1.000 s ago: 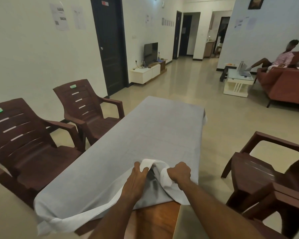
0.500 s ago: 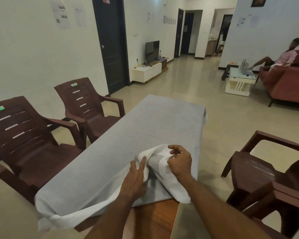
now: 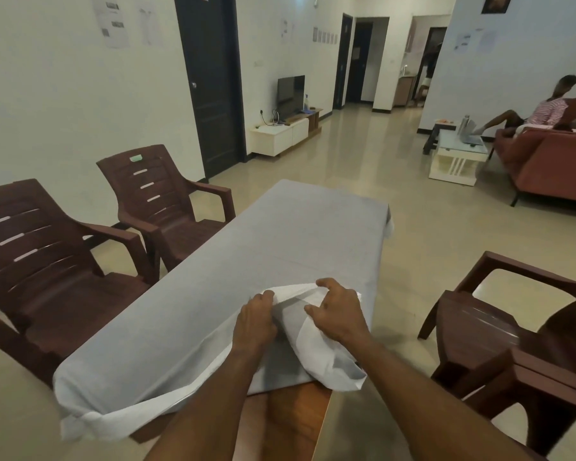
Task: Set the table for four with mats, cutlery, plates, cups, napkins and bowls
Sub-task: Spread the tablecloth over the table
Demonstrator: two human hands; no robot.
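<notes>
tablecloth [image 3: 280,247] edge bunched btwn left hand [image 3: 255,322] & right hand [image 3: 338,312] grip.

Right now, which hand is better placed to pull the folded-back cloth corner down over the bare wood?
Probably the right hand: it pinches the tablecloth fold nearest the uncovered corner of the table. The left hand grips farther from it.

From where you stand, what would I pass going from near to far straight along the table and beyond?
Bare wooden table edge → folded-back white cloth edge gripped by left hand and right hand → flat grey tablecloth → tiled floor → white TV cabinet → television.
</notes>
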